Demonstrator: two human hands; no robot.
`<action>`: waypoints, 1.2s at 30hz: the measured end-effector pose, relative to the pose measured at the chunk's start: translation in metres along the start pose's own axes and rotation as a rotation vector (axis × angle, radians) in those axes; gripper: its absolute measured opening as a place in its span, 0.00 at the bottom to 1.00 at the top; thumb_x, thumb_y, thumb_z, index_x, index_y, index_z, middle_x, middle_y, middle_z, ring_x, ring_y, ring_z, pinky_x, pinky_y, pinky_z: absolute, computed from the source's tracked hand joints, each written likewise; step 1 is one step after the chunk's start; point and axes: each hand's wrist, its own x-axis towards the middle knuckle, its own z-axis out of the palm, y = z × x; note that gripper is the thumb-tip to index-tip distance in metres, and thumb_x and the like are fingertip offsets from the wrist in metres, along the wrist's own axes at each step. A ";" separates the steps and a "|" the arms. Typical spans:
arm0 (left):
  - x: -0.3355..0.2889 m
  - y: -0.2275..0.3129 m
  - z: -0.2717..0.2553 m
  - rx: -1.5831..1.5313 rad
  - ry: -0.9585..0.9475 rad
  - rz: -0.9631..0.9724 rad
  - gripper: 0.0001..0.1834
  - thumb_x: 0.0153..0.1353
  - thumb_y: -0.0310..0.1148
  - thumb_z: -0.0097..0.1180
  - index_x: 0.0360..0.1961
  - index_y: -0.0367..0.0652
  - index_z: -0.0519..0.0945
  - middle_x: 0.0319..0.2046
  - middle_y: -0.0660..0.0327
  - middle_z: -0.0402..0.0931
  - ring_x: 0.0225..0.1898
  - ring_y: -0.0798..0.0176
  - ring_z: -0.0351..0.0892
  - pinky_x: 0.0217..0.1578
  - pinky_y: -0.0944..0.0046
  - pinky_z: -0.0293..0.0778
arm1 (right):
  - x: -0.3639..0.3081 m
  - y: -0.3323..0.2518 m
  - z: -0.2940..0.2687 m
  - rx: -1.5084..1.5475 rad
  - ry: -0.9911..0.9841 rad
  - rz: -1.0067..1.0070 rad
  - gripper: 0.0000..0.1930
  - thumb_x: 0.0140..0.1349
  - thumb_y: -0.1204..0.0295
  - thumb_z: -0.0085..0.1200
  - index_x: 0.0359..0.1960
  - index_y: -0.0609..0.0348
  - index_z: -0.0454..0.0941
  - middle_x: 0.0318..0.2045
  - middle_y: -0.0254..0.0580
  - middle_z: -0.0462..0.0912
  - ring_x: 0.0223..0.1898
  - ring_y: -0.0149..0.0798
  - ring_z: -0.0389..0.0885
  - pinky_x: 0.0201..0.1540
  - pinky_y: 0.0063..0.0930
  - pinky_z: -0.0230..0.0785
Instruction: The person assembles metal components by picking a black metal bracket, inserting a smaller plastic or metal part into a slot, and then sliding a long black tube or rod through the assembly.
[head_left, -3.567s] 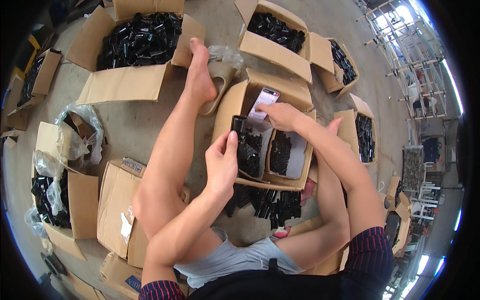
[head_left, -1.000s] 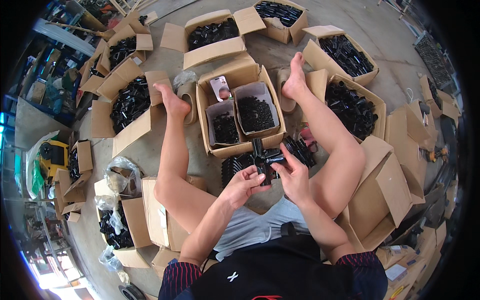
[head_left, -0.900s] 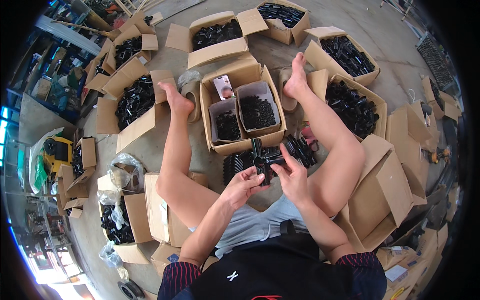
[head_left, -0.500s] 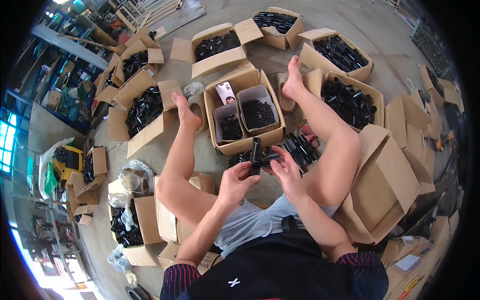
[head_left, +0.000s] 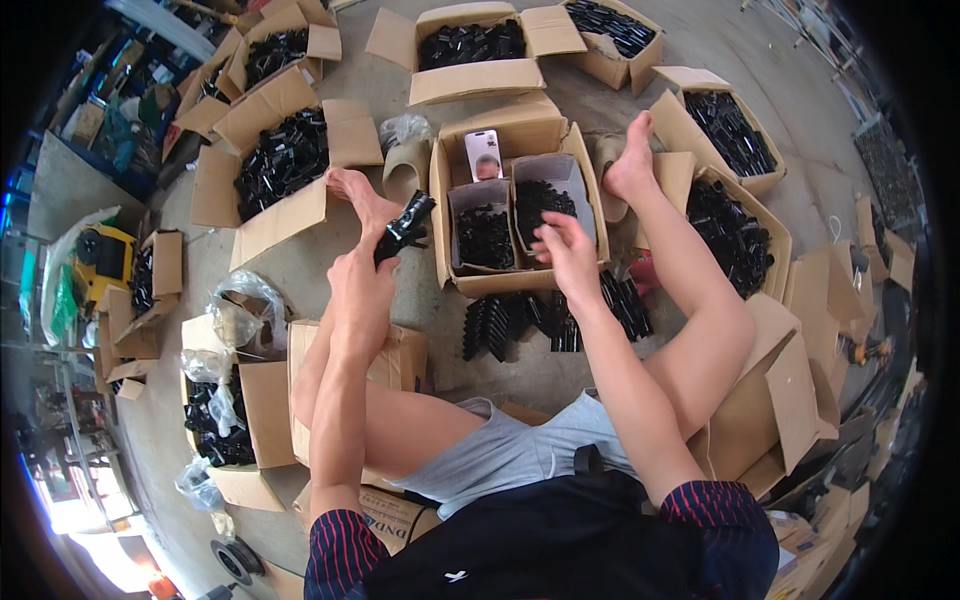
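My left hand [head_left: 360, 285] is closed around a glossy black tubular part [head_left: 406, 226], held tilted in front of my left foot. My right hand [head_left: 567, 262] hangs at the near side of a small inner box [head_left: 572, 178], its fingers apart and loosely bent; no part shows in them. Small black pieces [head_left: 545, 203] fill that inner box. Beside it, a second inner box [head_left: 467, 198] holds more small black pieces. Both stand inside a larger cardboard carton [head_left: 443, 250] between my feet. On the floor just below the carton lie rows of black tubes [head_left: 490, 325].
A phone [head_left: 484, 155] leans inside the carton's far side. Cardboard boxes of black parts surround me, including one at far left [head_left: 215, 190] and one at far middle [head_left: 480, 82]. An open box [head_left: 745, 400] stands by my right knee, plastic bags [head_left: 235, 310] at left.
My hands have separated. The left has moved left and forward with the black tubular part; the right has let go of it and moved forward to the inner box. The view has shifted.
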 end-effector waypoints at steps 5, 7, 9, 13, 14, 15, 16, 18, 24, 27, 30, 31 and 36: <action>0.008 -0.027 0.000 -0.118 -0.011 -0.136 0.21 0.55 0.26 0.64 0.52 0.38 0.83 0.37 0.41 0.83 0.43 0.40 0.84 0.45 0.50 0.77 | 0.085 0.027 0.050 -0.761 -0.321 -0.220 0.12 0.65 0.72 0.57 0.48 0.62 0.83 0.40 0.55 0.87 0.43 0.52 0.87 0.49 0.42 0.77; 0.008 -0.028 -0.001 -0.151 -0.023 -0.164 0.21 0.55 0.26 0.64 0.52 0.38 0.83 0.37 0.40 0.83 0.42 0.40 0.84 0.44 0.50 0.76 | 0.116 0.042 0.064 -1.046 -0.410 -0.381 0.11 0.64 0.73 0.56 0.46 0.62 0.84 0.41 0.56 0.87 0.44 0.53 0.86 0.50 0.45 0.77; 0.011 -0.036 0.001 -0.171 -0.028 -0.165 0.22 0.55 0.25 0.65 0.53 0.38 0.83 0.36 0.39 0.82 0.39 0.40 0.84 0.43 0.50 0.75 | 0.137 0.050 0.081 -1.301 -0.522 -0.428 0.11 0.62 0.76 0.53 0.41 0.64 0.86 0.42 0.59 0.86 0.45 0.54 0.86 0.50 0.48 0.77; 0.011 -0.041 -0.001 -0.227 -0.021 -0.149 0.23 0.54 0.25 0.67 0.53 0.38 0.82 0.35 0.40 0.82 0.34 0.41 0.83 0.40 0.51 0.75 | 0.156 0.081 0.103 -1.668 -0.579 -0.392 0.11 0.62 0.76 0.51 0.37 0.65 0.87 0.40 0.57 0.86 0.45 0.53 0.87 0.47 0.47 0.80; 0.011 -0.043 -0.002 -0.210 -0.052 -0.171 0.23 0.54 0.25 0.66 0.53 0.39 0.82 0.34 0.41 0.83 0.34 0.42 0.83 0.39 0.51 0.76 | 0.158 0.085 0.104 -1.733 -0.583 -0.350 0.11 0.62 0.76 0.51 0.37 0.64 0.87 0.40 0.56 0.86 0.45 0.53 0.87 0.46 0.46 0.80; 0.009 -0.045 -0.004 -0.189 -0.087 -0.190 0.23 0.55 0.25 0.66 0.54 0.40 0.82 0.33 0.43 0.83 0.34 0.42 0.84 0.38 0.50 0.76 | 0.155 0.087 0.107 -1.772 -0.580 -0.346 0.10 0.62 0.76 0.51 0.36 0.63 0.87 0.40 0.55 0.86 0.45 0.52 0.87 0.46 0.45 0.81; 0.008 -0.046 -0.005 -0.168 -0.123 -0.208 0.22 0.55 0.25 0.65 0.54 0.40 0.82 0.33 0.45 0.84 0.33 0.42 0.85 0.38 0.50 0.77 | 0.153 0.088 0.109 -1.813 -0.579 -0.346 0.10 0.63 0.75 0.51 0.36 0.62 0.87 0.40 0.53 0.87 0.45 0.51 0.87 0.46 0.44 0.81; 0.006 -0.045 -0.005 -0.153 -0.159 -0.219 0.22 0.55 0.26 0.66 0.54 0.41 0.82 0.32 0.46 0.84 0.33 0.43 0.85 0.37 0.50 0.77 | 0.149 0.090 0.111 -1.854 -0.558 -0.427 0.10 0.63 0.74 0.52 0.36 0.60 0.87 0.41 0.50 0.87 0.46 0.48 0.86 0.46 0.42 0.80; -0.001 -0.045 0.015 -0.192 -0.171 -0.152 0.22 0.56 0.27 0.66 0.54 0.41 0.81 0.34 0.48 0.85 0.35 0.43 0.85 0.38 0.48 0.77 | 0.153 0.101 0.105 -1.874 -0.538 -0.593 0.11 0.64 0.73 0.51 0.41 0.59 0.86 0.46 0.48 0.85 0.48 0.47 0.85 0.47 0.39 0.78; -0.004 -0.043 0.021 -0.216 -0.184 -0.157 0.22 0.56 0.27 0.66 0.54 0.42 0.81 0.35 0.48 0.85 0.37 0.43 0.85 0.39 0.48 0.77 | 0.155 0.098 0.106 -1.829 -0.610 -0.483 0.12 0.64 0.74 0.50 0.44 0.58 0.85 0.46 0.48 0.85 0.49 0.48 0.84 0.47 0.42 0.79; -0.004 -0.038 0.020 -0.198 -0.188 -0.154 0.22 0.55 0.27 0.66 0.54 0.42 0.81 0.36 0.47 0.85 0.37 0.42 0.84 0.40 0.48 0.77 | 0.157 0.093 0.102 -1.745 -0.568 -0.411 0.12 0.65 0.74 0.49 0.43 0.58 0.85 0.45 0.48 0.85 0.50 0.49 0.84 0.49 0.45 0.79; -0.004 -0.037 0.020 -0.188 -0.187 -0.151 0.22 0.55 0.27 0.66 0.54 0.42 0.81 0.36 0.47 0.85 0.37 0.42 0.84 0.40 0.48 0.77 | 0.157 0.091 0.098 -1.641 -0.508 -0.418 0.11 0.64 0.75 0.49 0.42 0.59 0.84 0.45 0.51 0.84 0.49 0.52 0.84 0.50 0.47 0.79; -0.007 -0.039 0.020 -0.168 -0.168 -0.191 0.22 0.55 0.27 0.66 0.54 0.41 0.81 0.33 0.46 0.84 0.35 0.42 0.85 0.39 0.49 0.78 | 0.155 0.080 0.098 -1.446 -0.616 -0.362 0.11 0.58 0.78 0.53 0.40 0.61 0.85 0.42 0.57 0.85 0.47 0.57 0.85 0.51 0.47 0.78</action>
